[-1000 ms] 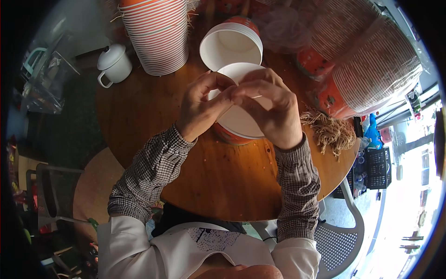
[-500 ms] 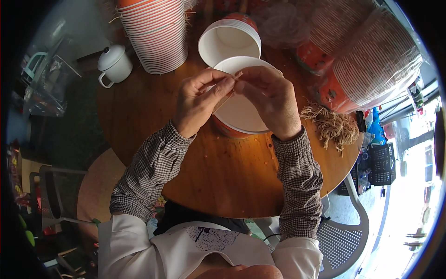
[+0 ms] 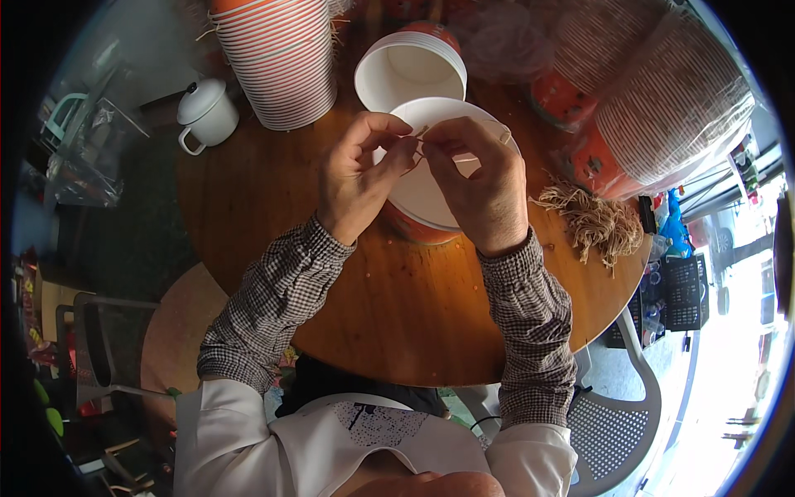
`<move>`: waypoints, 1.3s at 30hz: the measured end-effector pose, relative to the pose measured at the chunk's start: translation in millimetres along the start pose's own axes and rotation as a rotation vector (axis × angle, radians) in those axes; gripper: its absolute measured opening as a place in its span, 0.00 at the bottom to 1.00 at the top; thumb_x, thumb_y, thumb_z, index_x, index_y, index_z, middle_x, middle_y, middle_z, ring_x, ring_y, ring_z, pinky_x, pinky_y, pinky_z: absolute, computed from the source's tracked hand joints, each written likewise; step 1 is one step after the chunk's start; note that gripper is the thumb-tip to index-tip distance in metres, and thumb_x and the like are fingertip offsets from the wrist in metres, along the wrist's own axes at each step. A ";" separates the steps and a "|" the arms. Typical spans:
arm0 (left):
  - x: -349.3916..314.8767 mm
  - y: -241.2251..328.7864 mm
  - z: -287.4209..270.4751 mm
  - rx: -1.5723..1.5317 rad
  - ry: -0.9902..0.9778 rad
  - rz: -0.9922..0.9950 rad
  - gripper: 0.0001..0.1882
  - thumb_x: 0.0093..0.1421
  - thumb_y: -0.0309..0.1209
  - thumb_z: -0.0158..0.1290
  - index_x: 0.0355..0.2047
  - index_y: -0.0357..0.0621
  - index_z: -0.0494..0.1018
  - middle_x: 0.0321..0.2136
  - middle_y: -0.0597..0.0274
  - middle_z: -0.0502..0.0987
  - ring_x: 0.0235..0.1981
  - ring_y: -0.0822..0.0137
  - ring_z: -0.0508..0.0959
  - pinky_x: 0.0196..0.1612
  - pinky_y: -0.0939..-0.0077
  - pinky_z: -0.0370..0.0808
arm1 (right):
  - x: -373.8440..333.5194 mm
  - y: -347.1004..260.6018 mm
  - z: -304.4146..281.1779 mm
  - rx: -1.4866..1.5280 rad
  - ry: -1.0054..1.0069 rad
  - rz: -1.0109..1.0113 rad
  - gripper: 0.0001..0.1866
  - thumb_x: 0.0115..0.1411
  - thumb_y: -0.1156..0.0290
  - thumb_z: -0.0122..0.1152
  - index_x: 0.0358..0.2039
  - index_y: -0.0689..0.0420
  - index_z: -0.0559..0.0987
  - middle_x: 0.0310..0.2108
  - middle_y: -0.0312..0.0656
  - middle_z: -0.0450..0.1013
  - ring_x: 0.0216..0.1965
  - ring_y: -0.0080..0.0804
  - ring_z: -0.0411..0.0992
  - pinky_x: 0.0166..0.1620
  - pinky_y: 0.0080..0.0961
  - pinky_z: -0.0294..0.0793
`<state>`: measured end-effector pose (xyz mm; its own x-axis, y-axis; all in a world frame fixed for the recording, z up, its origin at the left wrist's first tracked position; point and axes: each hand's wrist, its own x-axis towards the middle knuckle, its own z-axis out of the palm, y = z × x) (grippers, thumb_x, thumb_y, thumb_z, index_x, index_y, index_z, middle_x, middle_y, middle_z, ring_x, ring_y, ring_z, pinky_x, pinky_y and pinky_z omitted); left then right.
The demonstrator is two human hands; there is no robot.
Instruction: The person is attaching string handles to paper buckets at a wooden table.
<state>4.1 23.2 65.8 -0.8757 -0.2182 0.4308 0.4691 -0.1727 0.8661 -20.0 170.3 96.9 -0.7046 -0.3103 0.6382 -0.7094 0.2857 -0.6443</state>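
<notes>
Head view: the string (image 3: 421, 139) could slip.
Your left hand (image 3: 352, 184) and right hand (image 3: 490, 186) pinch it, fingertips nearly closed, above the tub (image 3: 414, 225) at twelve o'clock; a loose pinch might drop it in.

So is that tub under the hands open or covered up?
Open: the paper tub shows its bare rim and white inside, though the hands hide part.

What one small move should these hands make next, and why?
Probably draw the tan strand gently taut: the left hand and right hand pinch it close together over the open paper bucket, and no finished knot can be made out.
</notes>
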 end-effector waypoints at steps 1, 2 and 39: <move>1.3 -2.8 -1.1 0.002 0.001 0.000 0.02 0.58 0.22 0.56 0.31 0.37 0.75 0.28 0.63 0.79 0.29 0.76 0.77 0.38 0.79 0.74 | 0.0 1.6 0.4 0.002 -0.001 0.000 0.06 0.51 0.79 0.62 0.32 0.62 0.77 0.29 0.43 0.78 0.33 0.34 0.78 0.35 0.27 0.77; 3.2 -6.1 -1.9 0.190 -0.007 0.119 0.02 0.57 0.22 0.56 0.31 0.38 0.75 0.27 0.64 0.79 0.29 0.76 0.78 0.41 0.77 0.72 | -0.3 2.6 -0.1 0.003 0.000 -0.010 0.06 0.51 0.79 0.62 0.32 0.62 0.77 0.30 0.43 0.78 0.32 0.34 0.78 0.35 0.27 0.77; 8.0 2.3 -15.6 0.325 -0.120 0.132 0.02 0.58 0.22 0.51 0.32 0.36 0.73 0.30 0.64 0.77 0.32 0.75 0.76 0.37 0.79 0.73 | 0.4 1.7 0.0 -0.002 0.079 -0.020 0.05 0.52 0.78 0.61 0.30 0.60 0.75 0.28 0.43 0.77 0.31 0.35 0.78 0.37 0.28 0.77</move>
<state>0.0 6.2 67.3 -0.8261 -0.1010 0.5545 0.5351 0.1682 0.8279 -21.6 170.7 96.1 -0.6896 -0.2431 0.6822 -0.7232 0.2824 -0.6303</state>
